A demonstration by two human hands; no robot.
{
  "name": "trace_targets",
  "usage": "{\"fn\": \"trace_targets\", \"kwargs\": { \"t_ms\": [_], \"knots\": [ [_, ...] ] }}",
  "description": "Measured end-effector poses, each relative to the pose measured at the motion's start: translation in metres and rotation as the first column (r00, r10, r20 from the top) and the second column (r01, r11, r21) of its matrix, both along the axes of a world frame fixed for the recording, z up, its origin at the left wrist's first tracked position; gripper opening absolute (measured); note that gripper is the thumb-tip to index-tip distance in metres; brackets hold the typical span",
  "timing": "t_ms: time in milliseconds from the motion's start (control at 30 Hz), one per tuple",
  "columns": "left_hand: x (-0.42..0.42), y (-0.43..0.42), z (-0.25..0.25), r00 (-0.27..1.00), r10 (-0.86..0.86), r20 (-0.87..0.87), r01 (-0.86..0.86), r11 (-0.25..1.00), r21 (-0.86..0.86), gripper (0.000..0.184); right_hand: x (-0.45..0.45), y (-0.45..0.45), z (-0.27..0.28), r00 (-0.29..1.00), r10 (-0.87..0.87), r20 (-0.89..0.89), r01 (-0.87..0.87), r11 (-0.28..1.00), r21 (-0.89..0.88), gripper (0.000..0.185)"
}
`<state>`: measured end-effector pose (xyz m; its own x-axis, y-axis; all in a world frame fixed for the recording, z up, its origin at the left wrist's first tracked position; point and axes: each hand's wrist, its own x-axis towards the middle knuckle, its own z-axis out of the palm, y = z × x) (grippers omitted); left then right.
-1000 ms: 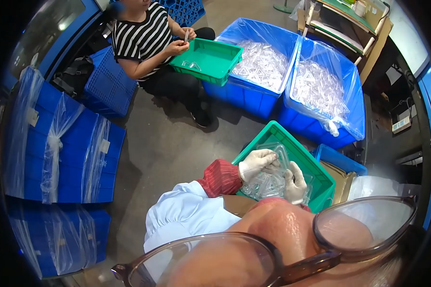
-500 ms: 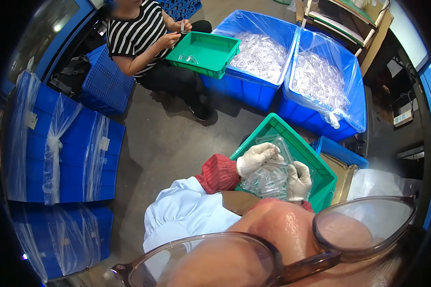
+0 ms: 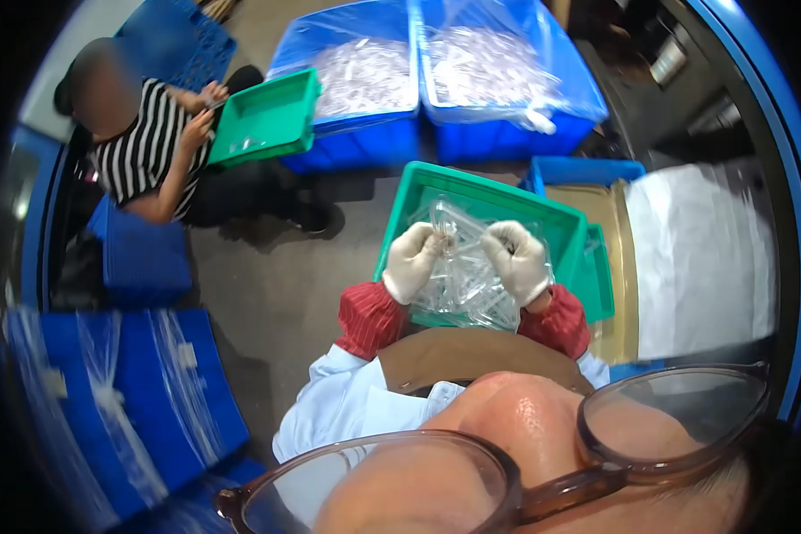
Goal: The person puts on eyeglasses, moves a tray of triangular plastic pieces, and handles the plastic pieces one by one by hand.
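Observation:
In front of me is a green crate (image 3: 494, 187) with many clear plastic pieces (image 3: 476, 298) in it. My left hand (image 3: 413, 259), in a white glove, has its fingers pinched on a clear plastic piece (image 3: 455, 219) above the heap. My right hand (image 3: 518, 260), gloved too, is closed at the right of that piece. Its fingertips are curled, and what they hold, if anything, is too small to make out. Red striped sleeves cover both wrists.
A co-worker (image 3: 147, 147) in a striped top sits at the upper left with a green tray (image 3: 265, 116). Two blue bins (image 3: 356, 142) of clear pieces stand ahead. At the right lies a white sheet (image 3: 699, 267) by cardboard; wrapped blue crates (image 3: 156, 392) stand at the left.
The view has turned to the right, so the bins and co-worker sit further left. My hands have come level on either side of the clear piece, which is tilted differently.

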<state>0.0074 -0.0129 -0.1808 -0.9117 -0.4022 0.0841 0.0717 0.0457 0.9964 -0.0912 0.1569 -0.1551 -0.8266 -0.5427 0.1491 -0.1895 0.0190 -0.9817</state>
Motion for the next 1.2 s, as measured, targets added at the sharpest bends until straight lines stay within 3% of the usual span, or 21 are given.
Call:
{"fn": "trace_targets", "kwargs": {
  "t_ms": [33, 100, 167, 200, 233, 300, 367, 433, 500, 633, 767, 900, 933, 967, 1000, 1033, 1067, 1100, 1167, 1200],
  "knots": [
    [0.004, -0.002, 0.009, 0.999, 0.042, -0.005, -0.042, 0.964, -0.263, 0.012, -0.001, 0.004, 0.014, 0.993, -0.052, 0.101, 0.060, 0.995, -0.081, 0.009],
    [0.001, -0.010, 0.014, 0.956, 0.111, -0.271, -0.184, 0.948, -0.260, 0.012, -0.011, 0.015, 0.025, 0.973, -0.154, 0.171, 0.190, 0.959, -0.213, 0.007],
    [0.003, -0.026, 0.018, 0.945, 0.250, -0.213, -0.310, 0.891, -0.330, 0.024, -0.015, 0.027, 0.046, 0.955, -0.207, 0.210, 0.245, 0.953, -0.176, 0.007],
    [0.004, -0.036, 0.025, 0.946, 0.283, -0.156, -0.322, 0.767, -0.555, 0.031, -0.018, 0.030, 0.051, 0.949, -0.220, 0.227, 0.259, 0.953, -0.159, 0.007],
    [0.003, -0.043, 0.032, 0.934, 0.340, -0.110, -0.305, 0.596, -0.743, 0.038, -0.017, 0.032, 0.052, 0.961, -0.227, 0.159, 0.246, 0.963, -0.107, 0.008],
    [-0.001, -0.061, 0.001, 0.910, 0.407, 0.084, -0.154, 0.518, -0.841, 0.053, -0.016, 0.030, 0.056, 0.986, -0.165, 0.004, 0.165, 0.986, -0.006, 0.009],
    [0.000, -0.070, -0.025, 0.838, 0.280, 0.469, 0.067, 0.800, -0.597, 0.051, -0.013, 0.023, 0.042, 0.982, -0.120, -0.146, 0.125, 0.992, 0.024, 0.010],
    [0.009, -0.075, -0.031, 0.856, 0.059, 0.514, 0.028, 0.987, -0.160, 0.047, -0.007, 0.018, 0.028, 0.996, -0.081, -0.049, 0.083, 0.995, 0.058, 0.012],
    [0.013, -0.074, -0.038, 0.860, 0.116, 0.496, 0.083, 0.928, -0.362, 0.045, -0.007, 0.014, 0.024, 0.999, -0.017, 0.044, 0.014, 0.997, 0.079, 0.014],
    [0.030, -0.061, -0.042, 0.841, 0.294, 0.454, -0.087, 0.902, -0.423, 0.045, -0.029, 0.008, 0.010, 0.982, 0.157, 0.100, -0.163, 0.985, 0.054, 0.018],
    [0.039, -0.064, -0.029, 0.826, 0.270, 0.495, -0.119, 0.941, -0.316, 0.046, -0.039, -0.013, 0.014, 0.892, 0.355, 0.281, -0.389, 0.919, 0.072, 0.021],
    [0.033, -0.071, -0.033, 0.841, 0.259, 0.476, -0.114, 0.944, -0.311, 0.045, -0.073, -0.037, 0.005, 0.788, 0.394, 0.474, -0.531, 0.824, 0.198, 0.018],
    [0.032, -0.070, -0.031, 0.842, 0.257, 0.475, -0.113, 0.944, -0.309, 0.045, -0.080, -0.046, 0.020, 0.851, 0.422, 0.313, -0.499, 0.836, 0.228, 0.022],
    [0.030, -0.069, -0.031, 0.843, 0.251, 0.476, -0.109, 0.946, -0.305, 0.044, -0.105, -0.049, 0.024, 0.893, 0.360, 0.270, -0.430, 0.860, 0.275, 0.028],
    [0.028, -0.070, -0.031, 0.838, 0.248, 0.485, -0.110, 0.949, -0.295, 0.045, -0.136, -0.046, 0.026, 0.903, 0.375, 0.211, -0.402, 0.910, 0.103, 0.033],
    [0.027, -0.070, -0.032, 0.833, 0.242, 0.497, -0.108, 0.953, -0.283, 0.045, -0.151, -0.050, 0.051, 0.857, 0.332, 0.395, -0.323, 0.942, -0.093, 0.031],
    [0.026, -0.068, -0.032, 0.828, 0.232, 0.510, -0.103, 0.958, -0.269, 0.045, -0.154, -0.065, 0.073, 0.898, 0.086, 0.432, -0.036, 0.992, -0.122, 0.032],
    [0.026, -0.067, -0.032, 0.828, 0.225, 0.513, -0.096, 0.960, -0.265, 0.045, -0.156, -0.070, 0.084, 0.922, -0.036, 0.385, 0.116, 0.976, -0.186, 0.040],
    [0.026, -0.069, -0.028, 0.826, 0.225, 0.516, -0.093, 0.959, -0.270, 0.046, -0.148, -0.056, 0.089, 0.938, 0.154, 0.310, -0.112, 0.983, -0.149, 0.037],
    [0.025, -0.069, -0.032, 0.844, 0.222, 0.489, -0.098, 0.959, -0.267, 0.047, -0.158, -0.054, 0.054, 0.890, 0.271, -0.367, -0.275, 0.960, 0.043, 0.034]
  ]
}}
